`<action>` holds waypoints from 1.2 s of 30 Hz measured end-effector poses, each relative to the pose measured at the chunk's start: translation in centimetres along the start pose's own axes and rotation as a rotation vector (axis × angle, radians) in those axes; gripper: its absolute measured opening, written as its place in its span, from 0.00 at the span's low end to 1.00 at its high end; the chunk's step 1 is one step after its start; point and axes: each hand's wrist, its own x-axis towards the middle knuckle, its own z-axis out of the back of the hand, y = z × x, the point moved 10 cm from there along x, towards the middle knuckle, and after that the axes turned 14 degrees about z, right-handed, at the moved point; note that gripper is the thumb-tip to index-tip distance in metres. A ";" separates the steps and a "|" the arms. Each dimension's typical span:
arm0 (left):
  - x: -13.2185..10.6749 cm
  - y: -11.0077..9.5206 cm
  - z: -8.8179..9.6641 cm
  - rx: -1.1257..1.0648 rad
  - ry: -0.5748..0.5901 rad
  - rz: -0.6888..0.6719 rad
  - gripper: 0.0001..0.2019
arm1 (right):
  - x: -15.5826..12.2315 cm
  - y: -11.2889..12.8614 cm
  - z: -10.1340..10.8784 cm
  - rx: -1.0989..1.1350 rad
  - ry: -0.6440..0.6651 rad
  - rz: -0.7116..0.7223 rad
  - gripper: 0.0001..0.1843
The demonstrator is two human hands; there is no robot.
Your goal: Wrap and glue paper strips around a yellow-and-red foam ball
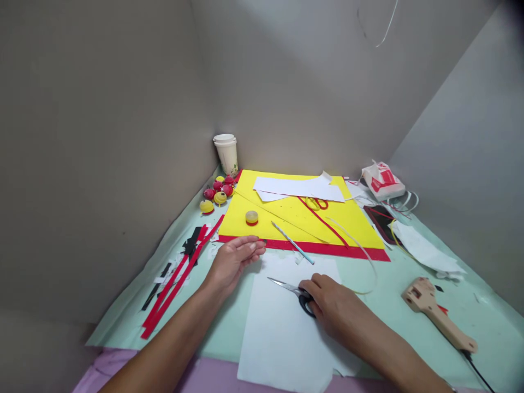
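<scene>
My right hand (329, 297) is closed around the black handle of a pair of scissors (289, 285), whose blades lie together and point left over a white sheet of paper (282, 338). To the left and a bit farther off, my left hand (237, 257) is held in a pinch above the sheet's far left corner. A tiny dark bit shows at its fingertips, too small to name. Beyond the hands, a light-blue pencil (292, 243) lies slantwise across the edge of a yellow sheet (282, 224). A roll of tape (251, 218) rests on that sheet.
Red strips (176, 286) and black scraps lie at left. Small red and yellow balls (220, 198) sit near a white cup (226, 154). White paper strips (301, 186) cover red-and-yellow-handled scissors (317, 203) partly. At right are a beige glue gun (440, 314), a phone (380, 222) and a tissue pack (382, 180).
</scene>
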 end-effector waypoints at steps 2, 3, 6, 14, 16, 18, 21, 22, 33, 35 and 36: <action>0.2 -0.2 0.3 -0.005 -0.010 -0.011 0.08 | -0.1 0.1 0.0 0.022 0.000 0.003 0.15; 0.4 0.0 0.5 -0.004 -0.010 -0.007 0.07 | -0.2 0.1 0.0 0.036 -0.001 0.002 0.15; 0.7 0.9 1.0 0.006 -0.012 0.018 0.07 | -0.4 0.0 0.3 0.072 -0.001 -0.013 0.13; 1.0 1.6 1.3 0.042 0.010 0.008 0.08 | -0.4 0.3 1.0 0.044 0.019 -0.013 0.12; 0.9 1.5 1.3 0.047 0.003 0.001 0.08 | -0.3 0.3 0.8 0.030 0.014 -0.011 0.13; 0.9 1.4 1.2 0.054 -0.008 -0.003 0.08 | -0.2 0.3 0.7 0.012 -0.001 0.003 0.13; 0.8 1.2 1.2 0.065 -0.023 -0.003 0.08 | -0.1 0.6 0.7 -0.007 -0.037 0.033 0.14; 0.8 1.0 1.2 0.070 -0.026 -0.006 0.08 | -0.1 0.6 0.7 -0.012 -0.042 0.034 0.14; 2.4 -1.8 0.5 0.187 -0.062 -0.087 0.10 | -0.2 0.7 0.9 0.007 -0.018 0.021 0.12; 3.0 -2.8 0.1 0.292 -0.092 -0.157 0.09 | -0.1 0.7 0.8 0.005 -0.013 0.017 0.12; 3.4 -3.2 -0.1 0.322 -0.103 -0.180 0.09 | -0.1 0.7 0.8 0.004 -0.012 0.019 0.12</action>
